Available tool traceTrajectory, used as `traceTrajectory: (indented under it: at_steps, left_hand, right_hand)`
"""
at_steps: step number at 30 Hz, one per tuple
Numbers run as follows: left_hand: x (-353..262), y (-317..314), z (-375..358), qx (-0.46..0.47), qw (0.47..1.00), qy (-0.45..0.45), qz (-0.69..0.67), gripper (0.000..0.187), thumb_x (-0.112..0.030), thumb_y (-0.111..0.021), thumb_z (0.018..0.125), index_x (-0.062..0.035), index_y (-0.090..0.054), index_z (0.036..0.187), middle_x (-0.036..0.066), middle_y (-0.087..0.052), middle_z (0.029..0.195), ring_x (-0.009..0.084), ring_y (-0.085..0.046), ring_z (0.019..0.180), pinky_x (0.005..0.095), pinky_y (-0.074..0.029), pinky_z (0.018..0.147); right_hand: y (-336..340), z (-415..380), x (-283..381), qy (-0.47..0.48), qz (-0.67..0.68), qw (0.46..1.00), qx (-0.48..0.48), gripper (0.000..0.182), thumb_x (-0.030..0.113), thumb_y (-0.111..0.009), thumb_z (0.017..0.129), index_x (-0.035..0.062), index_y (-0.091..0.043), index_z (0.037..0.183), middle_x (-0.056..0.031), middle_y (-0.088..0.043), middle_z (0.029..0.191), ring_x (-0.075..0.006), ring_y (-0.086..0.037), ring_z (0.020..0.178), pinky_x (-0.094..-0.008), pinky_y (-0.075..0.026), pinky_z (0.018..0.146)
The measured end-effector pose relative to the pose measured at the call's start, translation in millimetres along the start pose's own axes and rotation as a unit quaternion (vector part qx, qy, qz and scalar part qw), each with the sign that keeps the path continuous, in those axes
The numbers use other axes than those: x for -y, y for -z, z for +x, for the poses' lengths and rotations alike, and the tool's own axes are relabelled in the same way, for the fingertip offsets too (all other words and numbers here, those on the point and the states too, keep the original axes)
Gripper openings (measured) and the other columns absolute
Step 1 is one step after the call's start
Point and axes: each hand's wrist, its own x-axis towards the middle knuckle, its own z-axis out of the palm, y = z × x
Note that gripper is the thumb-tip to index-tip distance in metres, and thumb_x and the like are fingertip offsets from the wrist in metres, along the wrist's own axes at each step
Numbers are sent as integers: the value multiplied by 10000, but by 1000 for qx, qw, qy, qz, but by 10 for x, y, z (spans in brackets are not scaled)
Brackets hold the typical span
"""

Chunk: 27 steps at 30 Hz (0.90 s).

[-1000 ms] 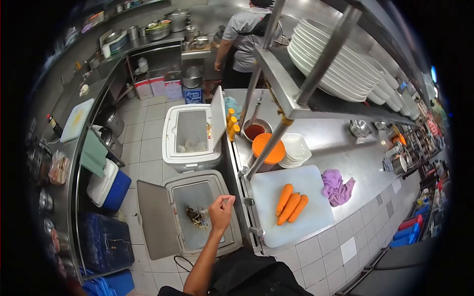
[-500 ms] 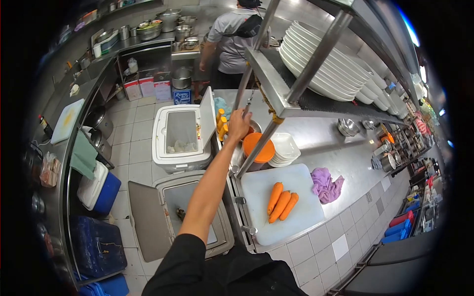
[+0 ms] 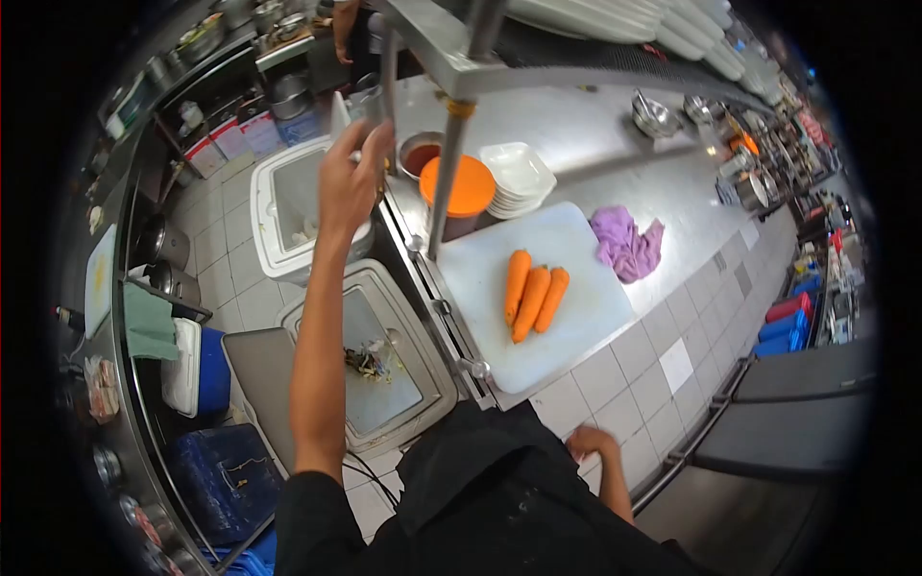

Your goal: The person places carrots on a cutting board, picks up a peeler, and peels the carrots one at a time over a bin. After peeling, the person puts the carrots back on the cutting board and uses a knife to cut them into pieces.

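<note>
My left hand (image 3: 348,182) is raised over the gap between the white bin and the steel counter, blurred by motion. Its fingers are bent around something small and pale that I cannot make out. Low by my right side hangs my right hand (image 3: 589,442), loosely curled, its fingers mostly hidden. Several peeled-looking carrots (image 3: 533,302) lie together on a white cutting board (image 3: 586,326) at the counter's near end. Beside the board is a crumpled purple cloth (image 3: 626,244). Behind it stand an orange-lidded container (image 3: 461,185) and a stack of white dishes (image 3: 517,173).
A steel shelf post (image 3: 449,178) rises between the board and container. Below my left arm, an open bin (image 3: 379,312) holds scraps; a white bin (image 3: 261,211) stands beyond. A metal pot (image 3: 420,152) of reddish contents sits behind the orange lid. Another person (image 3: 360,43) stands at the back.
My left hand has drawn back from beside the shelf post towards the bins. My right hand has come into view low on the right. The view has tilted down.
</note>
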Motion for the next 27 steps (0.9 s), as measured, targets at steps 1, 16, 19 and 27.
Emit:
traceTrajectory:
  at_steps: [1,16,19,27]
  left_hand:
    - [-119,-25,-287,-17,1000,6,-10,230,-201,-574,949,9,-656,993,55,-656,811,114,-576,694,257,-451,648]
    - [-672,-1390,-2149,341,916,-167,128,419,-105,-722,674,-186,-695,1084,-48,-633,921,169,-597,946,377,-434,840]
    - [-192,-1593,-1820,307,947,-37,93,244,-81,-670,785,-110,-674,1028,45,-665,958,222,-651,814,367,-497,691]
    - [1305,-2687,-1044,410,765,212,448,767,-734,-498,799,-46,-606,1119,147,-696,834,232,-693,703,317,-536,649]
  right_hand:
    - [249,-334,218,170,124,978,8,293,247,-542,863,6,-708,852,-96,-714,776,-162,-684,667,-310,-547,537]
    - [691,-1035,1712,322,661,674,72,400,438,-467,988,55,-585,988,-46,-623,801,-128,-600,611,-256,-487,533]
    - [938,-916,1512,295,646,696,-100,310,369,-515,979,62,-552,952,-61,-602,730,-146,-581,552,-271,-486,515]
    - [1735,-905,1362,347,590,721,-109,255,319,-549,973,66,-518,964,10,-447,625,-77,-390,445,-242,-321,428]
